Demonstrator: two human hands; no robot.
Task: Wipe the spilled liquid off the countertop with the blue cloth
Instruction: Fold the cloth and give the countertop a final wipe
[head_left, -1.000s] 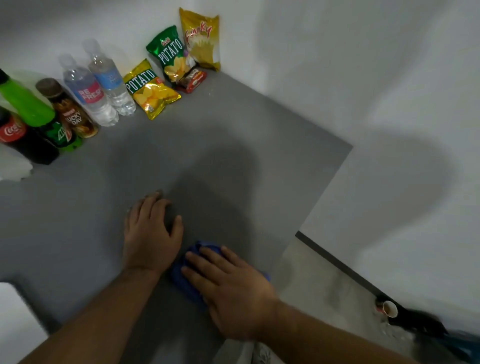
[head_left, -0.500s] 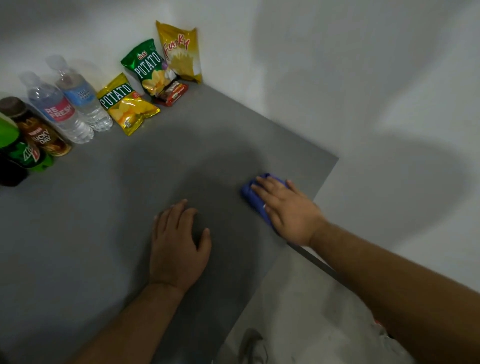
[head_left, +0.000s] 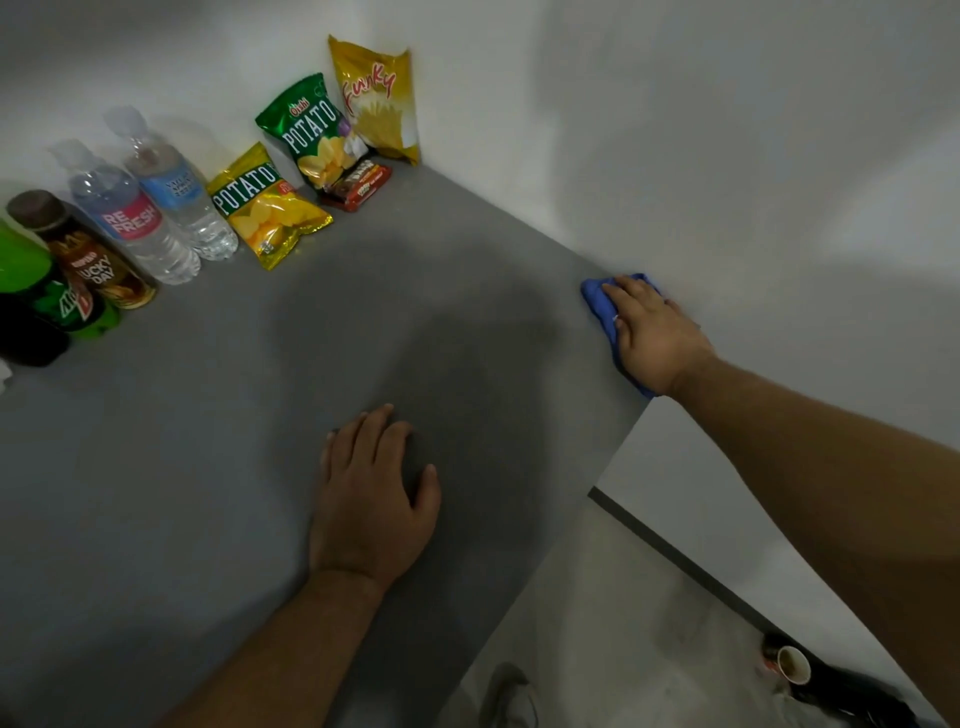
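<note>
Two clear water bottles (head_left: 156, 208) are counted at 10 o'clock on the tabletop (head_left: 208, 441). Beside them, one brown drink bottle (head_left: 83, 254), one green soda bottle (head_left: 47, 296) and one dark bottle (head_left: 26, 338), cut by the frame edge, are seen. Three chip bags (head_left: 311, 130) and one small red snack pack (head_left: 361, 184) are counted at 11 o'clock. One blue cloth (head_left: 597, 301) is counted at 2 o'clock, and one paper cup (head_left: 792, 665) on the floor at 5 o'clock.

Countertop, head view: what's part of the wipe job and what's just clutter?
In the job:
blue cloth, pressed flat under the right hand by the wall
left hand, flat on the countertop

Lying about:
water bottles
soda bottles
chip bags
chocolate bar
</note>
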